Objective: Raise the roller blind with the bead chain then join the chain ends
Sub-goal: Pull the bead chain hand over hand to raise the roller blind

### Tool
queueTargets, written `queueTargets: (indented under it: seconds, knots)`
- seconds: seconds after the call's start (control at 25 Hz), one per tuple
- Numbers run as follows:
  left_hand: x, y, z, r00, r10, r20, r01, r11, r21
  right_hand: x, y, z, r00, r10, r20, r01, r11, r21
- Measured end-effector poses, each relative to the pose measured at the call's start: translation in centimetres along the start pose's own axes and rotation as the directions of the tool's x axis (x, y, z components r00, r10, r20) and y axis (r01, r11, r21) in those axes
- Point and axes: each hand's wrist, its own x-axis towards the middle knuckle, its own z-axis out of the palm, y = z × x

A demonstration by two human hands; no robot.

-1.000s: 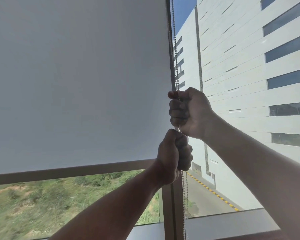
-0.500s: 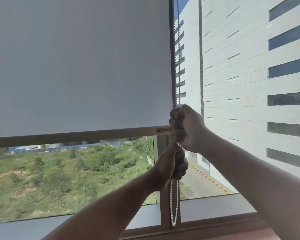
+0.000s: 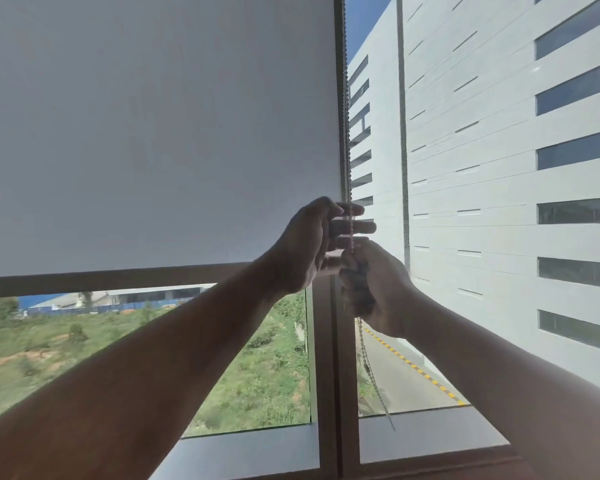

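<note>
The white roller blind (image 3: 153,133) covers the upper left window, and its dark bottom bar (image 3: 118,279) hangs about halfway down the pane. The bead chain (image 3: 345,133) runs down along the blind's right edge, through both hands, and its tail (image 3: 374,372) swings loose towards the sill. My right hand (image 3: 374,292) grips the chain in a fist. Just above it, my left hand (image 3: 321,240) has its fingers stretched out behind the chain, not closed on it.
A dark vertical window post (image 3: 329,375) stands right behind the chain. The pale sill (image 3: 257,452) runs along the bottom. Through the glass are a white building (image 3: 499,168) on the right and green ground (image 3: 84,341) on the left.
The blind's bottom bar has risen, uncovering more of the view outside. My left hand let go of the chain below my right hand and moved up above it with fingers spread. My right hand moved down, still gripping.
</note>
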Motion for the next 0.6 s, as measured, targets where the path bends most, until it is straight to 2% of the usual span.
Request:
queueTargets:
  seconds: [0.12, 0.28, 0.44, 0.6]
  knots:
    - [0.8, 3.4, 0.8, 1.0, 0.002, 0.015, -0.002, 1.0, 0.021, -0.8, 0.0, 0.5, 0.998, -0.003, 0.07, 0.0, 0.999, 0.032]
    - [0.9, 4.7, 1.9, 0.999, -0.013, 0.047, 0.021, 0.986, -0.167, -1.6, 0.0, 1.2, 0.993, -0.02, 0.118, 0.011, 0.997, 0.08]
    - [0.5, 4.7, 3.0, 0.998, -0.02, 0.057, 0.033, 0.969, -0.245, -2.1, -0.3, 0.9, 0.993, -0.039, 0.109, 0.034, 0.998, 0.045]
    - [0.3, 5.2, 3.5, 0.999, 0.028, -0.043, -0.036, 0.977, -0.209, -2.1, -0.3, 0.8, 0.992, -0.045, 0.116, 0.043, 0.999, 0.015]
